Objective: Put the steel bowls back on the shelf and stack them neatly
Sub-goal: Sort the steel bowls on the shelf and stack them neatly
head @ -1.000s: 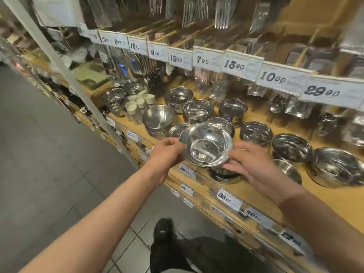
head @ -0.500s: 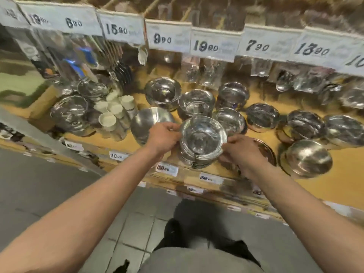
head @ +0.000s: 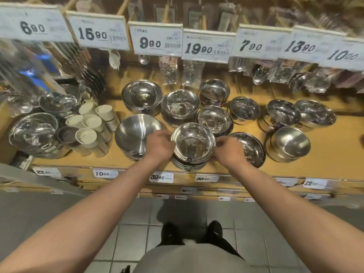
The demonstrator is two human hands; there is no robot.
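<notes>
A shiny steel bowl (head: 193, 143) sits on top of a stack of like bowls (head: 189, 164) near the front edge of the wooden shelf (head: 325, 158). My left hand (head: 158, 146) grips its left rim and my right hand (head: 226, 149) pinches its right rim. Several more steel bowls and stacks stand around it: a brushed bowl (head: 134, 137) to the left, a flat dish (head: 250, 148) to the right, stacks (head: 180, 106) behind.
White-lidded cups (head: 90, 123) and wrapped bowls (head: 32, 133) stand at the left. Bagged spoons (head: 168, 70) hang low behind the bowls under a row of price tags (head: 156, 41). More price labels (head: 161, 177) line the shelf edge. Below are tiled floor and my shoes (head: 171, 232).
The bowl I held up in both hands came down onto the front stack. The view swung to face the shelf squarely and closer. Both hands stay on the rim.
</notes>
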